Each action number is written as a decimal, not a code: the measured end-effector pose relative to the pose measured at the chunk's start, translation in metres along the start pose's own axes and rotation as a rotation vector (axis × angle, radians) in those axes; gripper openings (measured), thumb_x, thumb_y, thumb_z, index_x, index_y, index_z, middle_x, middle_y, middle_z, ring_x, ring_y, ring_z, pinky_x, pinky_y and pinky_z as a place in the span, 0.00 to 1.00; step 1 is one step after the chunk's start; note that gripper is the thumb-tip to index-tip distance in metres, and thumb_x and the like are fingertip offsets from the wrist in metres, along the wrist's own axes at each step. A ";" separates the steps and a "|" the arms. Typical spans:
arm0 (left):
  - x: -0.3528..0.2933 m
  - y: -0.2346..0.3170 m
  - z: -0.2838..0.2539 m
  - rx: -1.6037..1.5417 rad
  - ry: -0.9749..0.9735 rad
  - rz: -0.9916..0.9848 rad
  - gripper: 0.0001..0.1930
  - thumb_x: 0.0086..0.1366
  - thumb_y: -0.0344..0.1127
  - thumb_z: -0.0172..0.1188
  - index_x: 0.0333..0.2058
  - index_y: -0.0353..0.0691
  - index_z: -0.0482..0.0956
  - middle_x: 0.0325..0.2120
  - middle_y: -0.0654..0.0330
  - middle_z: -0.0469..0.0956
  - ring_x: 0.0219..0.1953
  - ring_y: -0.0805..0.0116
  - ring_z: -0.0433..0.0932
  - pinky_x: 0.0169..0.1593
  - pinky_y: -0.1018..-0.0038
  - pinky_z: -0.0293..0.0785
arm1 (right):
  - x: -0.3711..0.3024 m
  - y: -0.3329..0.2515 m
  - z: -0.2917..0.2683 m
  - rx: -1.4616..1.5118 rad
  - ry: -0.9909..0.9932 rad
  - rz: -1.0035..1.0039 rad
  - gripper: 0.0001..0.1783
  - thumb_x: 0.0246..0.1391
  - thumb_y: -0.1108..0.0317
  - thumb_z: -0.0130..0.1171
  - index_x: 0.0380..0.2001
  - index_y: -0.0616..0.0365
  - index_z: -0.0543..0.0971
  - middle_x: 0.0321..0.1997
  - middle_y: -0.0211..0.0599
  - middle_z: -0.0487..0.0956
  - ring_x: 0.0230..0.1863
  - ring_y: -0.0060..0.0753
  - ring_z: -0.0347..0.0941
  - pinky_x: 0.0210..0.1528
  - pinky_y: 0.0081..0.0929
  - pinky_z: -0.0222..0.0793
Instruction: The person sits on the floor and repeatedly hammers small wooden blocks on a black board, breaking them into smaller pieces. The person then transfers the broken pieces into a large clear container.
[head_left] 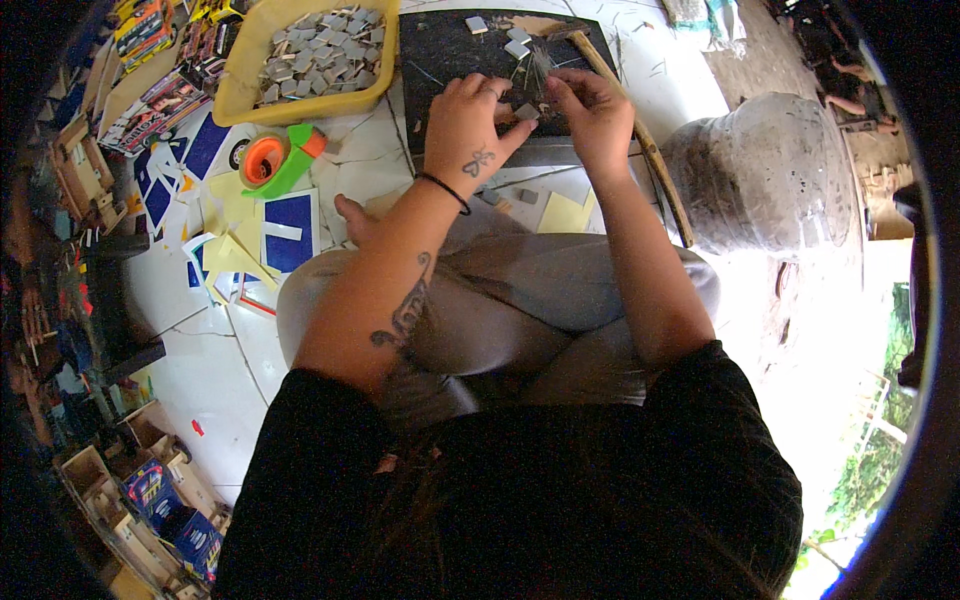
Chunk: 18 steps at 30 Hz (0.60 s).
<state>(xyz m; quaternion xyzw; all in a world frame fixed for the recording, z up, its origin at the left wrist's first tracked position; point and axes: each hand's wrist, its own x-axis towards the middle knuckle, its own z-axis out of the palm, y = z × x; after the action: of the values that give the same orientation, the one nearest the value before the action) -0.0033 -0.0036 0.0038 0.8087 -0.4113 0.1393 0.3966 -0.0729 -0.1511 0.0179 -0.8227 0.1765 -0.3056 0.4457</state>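
Over a dark board [440, 45], my left hand [465, 125] curls with its thumb against a small grey-topped block [525, 113]; its fingertips are partly hidden. To the right, my right hand [600, 115] has thumb and forefinger pinched together beside a bunch of thin nails or wires [539, 66]. Whatever sits in that pinch is too small to name. Farther back on the board lie a few loose grey-white blocks [476, 25]. A hammer [655, 160] with a long wooden handle leans along the board's right side, next to my right wrist.
A yellow tub [233, 85] full of similar blocks stands at the far left. Nearer are a green-and-orange tape dispenser [290, 165] and paper scraps [235, 255]. A large grey rounded container [760, 175] is at the right. Wooden toy-like parts [140, 490] lie at the lower left.
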 end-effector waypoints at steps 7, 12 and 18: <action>0.000 0.002 0.009 -0.144 -0.116 -0.110 0.13 0.48 0.30 0.63 0.35 0.39 0.78 0.29 0.57 0.75 0.36 0.56 0.74 0.40 0.63 0.69 | -0.002 -0.013 -0.003 0.106 0.014 0.042 0.08 0.52 0.72 0.61 0.33 0.65 0.80 0.29 0.33 0.81 0.32 0.19 0.75 0.36 0.17 0.70; 0.003 0.001 0.004 -0.532 -0.040 -0.274 0.06 0.51 0.26 0.61 0.30 0.37 0.77 0.27 0.54 0.79 0.29 0.58 0.77 0.35 0.67 0.74 | -0.002 -0.014 -0.002 0.207 -0.018 0.014 0.07 0.52 0.74 0.60 0.34 0.66 0.79 0.30 0.34 0.80 0.32 0.19 0.75 0.37 0.17 0.71; 0.003 -0.001 -0.003 -0.076 -0.069 -0.179 0.05 0.48 0.36 0.65 0.25 0.45 0.80 0.24 0.62 0.79 0.33 0.62 0.75 0.40 0.63 0.65 | -0.002 -0.013 0.000 0.128 -0.087 -0.039 0.07 0.51 0.75 0.60 0.34 0.66 0.79 0.30 0.34 0.80 0.31 0.20 0.75 0.36 0.17 0.71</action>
<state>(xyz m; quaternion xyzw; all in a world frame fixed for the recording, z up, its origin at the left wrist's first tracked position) -0.0006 -0.0029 0.0068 0.8309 -0.3558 0.0594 0.4236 -0.0741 -0.1432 0.0278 -0.8082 0.1212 -0.2888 0.4987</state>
